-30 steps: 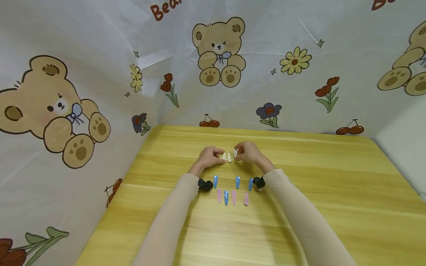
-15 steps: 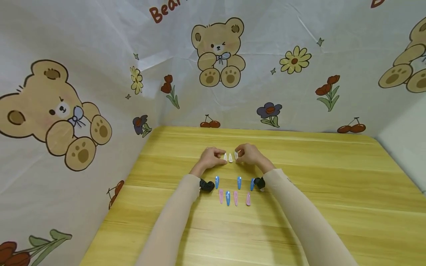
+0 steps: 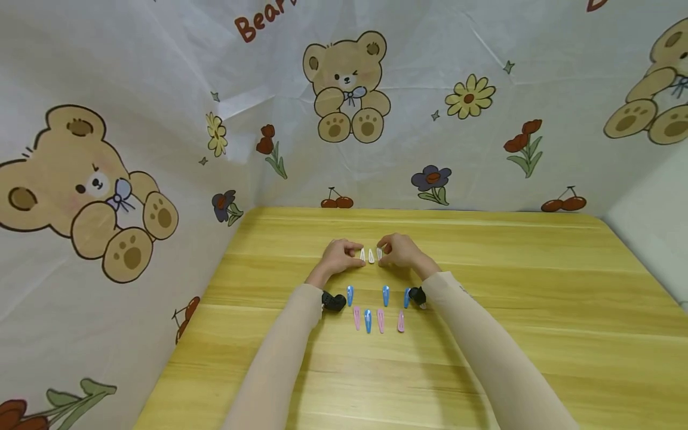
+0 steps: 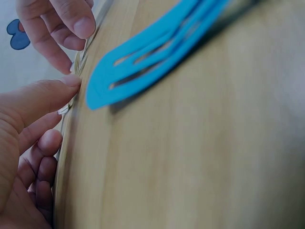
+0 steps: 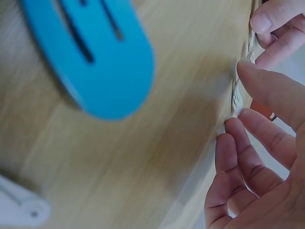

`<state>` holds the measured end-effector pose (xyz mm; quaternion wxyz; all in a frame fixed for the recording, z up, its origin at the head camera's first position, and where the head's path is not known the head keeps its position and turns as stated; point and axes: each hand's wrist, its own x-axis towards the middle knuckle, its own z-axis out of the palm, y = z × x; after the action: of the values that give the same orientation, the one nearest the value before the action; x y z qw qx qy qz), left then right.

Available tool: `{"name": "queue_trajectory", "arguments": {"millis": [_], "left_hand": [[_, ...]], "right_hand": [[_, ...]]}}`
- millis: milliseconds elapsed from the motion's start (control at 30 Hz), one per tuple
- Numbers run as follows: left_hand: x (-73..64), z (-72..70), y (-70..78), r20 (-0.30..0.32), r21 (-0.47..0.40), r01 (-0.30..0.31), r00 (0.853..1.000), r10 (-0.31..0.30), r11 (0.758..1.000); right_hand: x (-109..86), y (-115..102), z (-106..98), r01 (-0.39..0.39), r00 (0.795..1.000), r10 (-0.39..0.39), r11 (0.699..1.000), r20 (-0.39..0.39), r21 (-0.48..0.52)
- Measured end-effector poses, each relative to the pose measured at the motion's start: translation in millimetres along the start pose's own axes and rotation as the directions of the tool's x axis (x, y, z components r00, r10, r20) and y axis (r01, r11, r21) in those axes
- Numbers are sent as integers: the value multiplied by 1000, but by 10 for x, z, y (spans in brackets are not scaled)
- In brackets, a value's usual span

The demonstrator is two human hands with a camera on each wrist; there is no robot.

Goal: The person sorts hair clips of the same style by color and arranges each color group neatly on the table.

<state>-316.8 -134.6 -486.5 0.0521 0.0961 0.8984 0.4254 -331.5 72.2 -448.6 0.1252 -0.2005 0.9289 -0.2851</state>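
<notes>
Three white hair clips stand side by side at the far part of the table. My left hand (image 3: 340, 256) pinches the left white hair clip (image 3: 362, 255) lengthwise between thumb and fingers. Between the two hands lies the middle white hair clip (image 3: 371, 256), apart from both. The right white hair clip (image 3: 379, 254) is held by its ends in my right hand (image 3: 400, 250). In the left wrist view, the left thumb (image 4: 47, 98) partly covers the clips, which show edge-on. The right wrist view has the right hand (image 5: 267, 157) with its thumb and index finger at a white clip.
Nearer on the wooden table (image 3: 344, 370) lie several blue hair clips (image 3: 386, 295) and three pink hair clips (image 3: 380, 321). One blue clip (image 3: 407, 297) is beside the right wrist's camera (image 3: 417, 295). A bear-printed cloth (image 3: 398, 155) walls the back and left.
My right hand has brought its white clip slightly lower and closer to the middle one. The left hand stays at its clip. The head view has shifted a little.
</notes>
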Motion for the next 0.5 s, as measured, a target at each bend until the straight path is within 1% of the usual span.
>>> {"name": "queue_trajectory", "arguments": {"millis": [167, 333, 400, 500], "left_hand": [[-1, 18, 17, -1, -3, 9, 1000, -9, 1000], [-23, 17, 36, -4, -19, 19, 1000, -19, 1000], [-29, 15, 32, -4, -23, 18, 1000, -18, 1000], [-32, 21, 28, -4, -28, 12, 1000, -12, 1000]], "right_hand": [[-36, 21, -22, 2, 1000, -2, 1000, 5, 13], [-107, 11, -87, 4, 1000, -4, 999, 13, 33], [-164, 5, -128, 11, 1000, -12, 999, 4, 44], [-303, 15, -206, 43, 999, -41, 997, -29, 63]]}}
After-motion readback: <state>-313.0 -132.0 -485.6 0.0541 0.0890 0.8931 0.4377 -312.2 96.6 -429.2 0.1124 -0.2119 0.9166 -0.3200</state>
